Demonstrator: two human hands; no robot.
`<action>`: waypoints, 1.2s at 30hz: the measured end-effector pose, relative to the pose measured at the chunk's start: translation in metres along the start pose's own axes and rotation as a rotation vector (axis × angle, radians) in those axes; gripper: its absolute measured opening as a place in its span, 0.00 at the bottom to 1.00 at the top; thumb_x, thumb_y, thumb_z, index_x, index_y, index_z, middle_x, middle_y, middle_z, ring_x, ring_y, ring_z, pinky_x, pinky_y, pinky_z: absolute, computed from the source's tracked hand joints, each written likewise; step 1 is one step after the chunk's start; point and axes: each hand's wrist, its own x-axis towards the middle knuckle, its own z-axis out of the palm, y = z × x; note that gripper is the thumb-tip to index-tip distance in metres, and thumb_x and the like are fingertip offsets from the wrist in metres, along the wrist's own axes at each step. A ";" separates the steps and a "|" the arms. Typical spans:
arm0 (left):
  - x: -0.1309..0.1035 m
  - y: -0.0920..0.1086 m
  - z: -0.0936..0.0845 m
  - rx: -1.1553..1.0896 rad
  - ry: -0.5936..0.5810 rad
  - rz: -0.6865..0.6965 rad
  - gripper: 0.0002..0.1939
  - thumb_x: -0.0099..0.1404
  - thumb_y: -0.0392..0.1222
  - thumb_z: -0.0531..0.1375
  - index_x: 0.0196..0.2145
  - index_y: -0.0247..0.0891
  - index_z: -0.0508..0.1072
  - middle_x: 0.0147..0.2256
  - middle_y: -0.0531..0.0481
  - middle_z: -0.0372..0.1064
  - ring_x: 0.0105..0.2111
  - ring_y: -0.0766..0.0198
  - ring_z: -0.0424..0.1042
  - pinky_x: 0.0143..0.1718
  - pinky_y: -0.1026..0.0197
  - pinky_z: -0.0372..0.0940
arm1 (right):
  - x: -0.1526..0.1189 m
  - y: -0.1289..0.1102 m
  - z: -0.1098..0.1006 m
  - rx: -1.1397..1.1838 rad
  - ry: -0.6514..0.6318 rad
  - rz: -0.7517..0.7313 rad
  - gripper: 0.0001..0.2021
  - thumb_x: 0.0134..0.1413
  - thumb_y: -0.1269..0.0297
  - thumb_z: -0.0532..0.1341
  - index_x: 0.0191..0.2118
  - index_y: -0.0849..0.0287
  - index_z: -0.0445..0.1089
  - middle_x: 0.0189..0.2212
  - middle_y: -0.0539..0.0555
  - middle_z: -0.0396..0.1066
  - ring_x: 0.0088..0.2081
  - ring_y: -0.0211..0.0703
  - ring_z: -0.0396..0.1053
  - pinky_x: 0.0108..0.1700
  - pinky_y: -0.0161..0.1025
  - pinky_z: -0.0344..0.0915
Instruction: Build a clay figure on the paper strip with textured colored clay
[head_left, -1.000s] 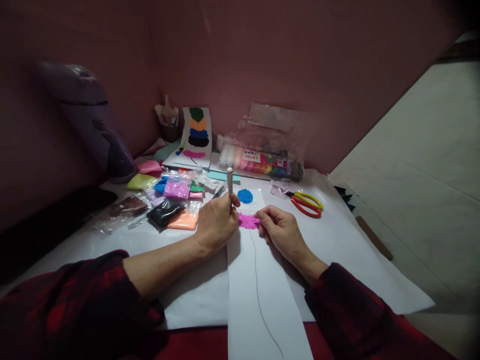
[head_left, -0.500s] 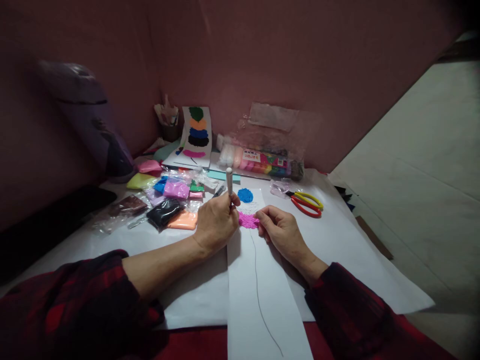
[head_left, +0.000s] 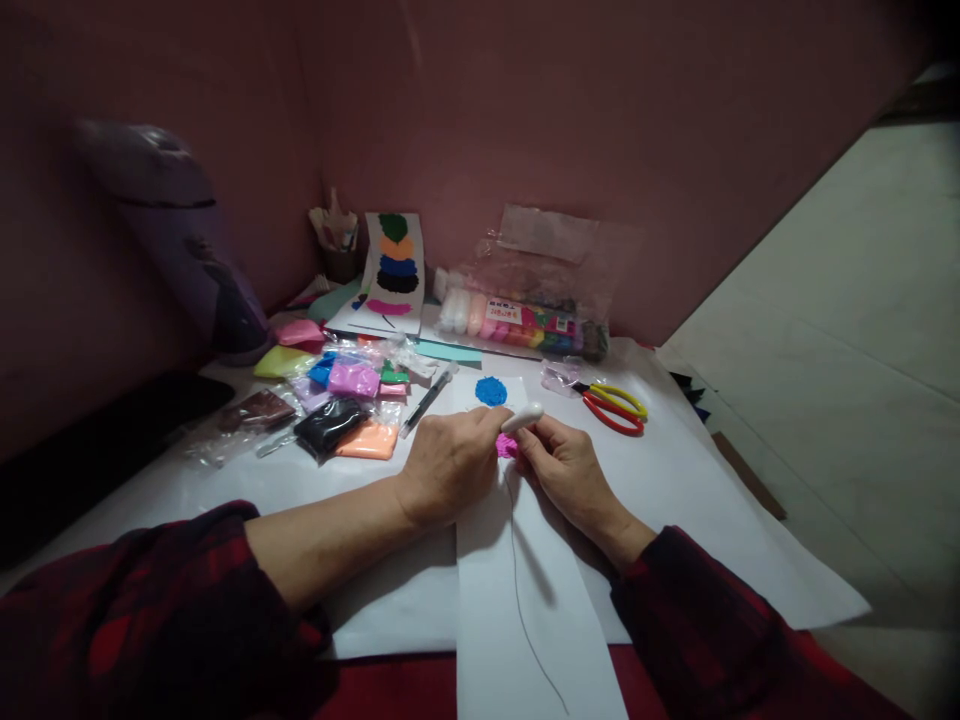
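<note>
A white, round-ended clay tool [head_left: 523, 416] is gripped in my left hand [head_left: 454, 462], tilted to the right. A pink clay patch [head_left: 507, 446] lies beneath it on a long white paper strip [head_left: 487, 590], its left part covered by my left hand. My right hand [head_left: 566, 455] has its thumb and forefinger pinched together at the right edge of the pink clay. Above the hands sits a round blue clay patch [head_left: 491, 391] on the strip. Down from the pink clay runs a thin drawn curved line [head_left: 515, 590]. The tool's working tip is hidden.
Several clay packets [head_left: 352, 380] lie to the left, beside a pen [head_left: 429, 400]. Scissors [head_left: 615, 408] with red and yellow handles rest at right. At the back stand a painted card [head_left: 397, 268], a clay bag [head_left: 517, 320] and a cup of tools [head_left: 337, 260].
My left hand has shifted right over the pink clay, and the tool has tipped from upright to leaning right. The pen is more exposed. My right hand stays nearly still.
</note>
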 end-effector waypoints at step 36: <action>-0.002 -0.004 0.008 -0.198 0.093 0.050 0.09 0.66 0.39 0.52 0.32 0.37 0.71 0.27 0.51 0.74 0.25 0.66 0.71 0.26 0.66 0.60 | -0.001 -0.006 -0.001 -0.080 -0.018 -0.055 0.12 0.60 0.62 0.56 0.27 0.59 0.68 0.18 0.47 0.65 0.21 0.35 0.61 0.27 0.33 0.58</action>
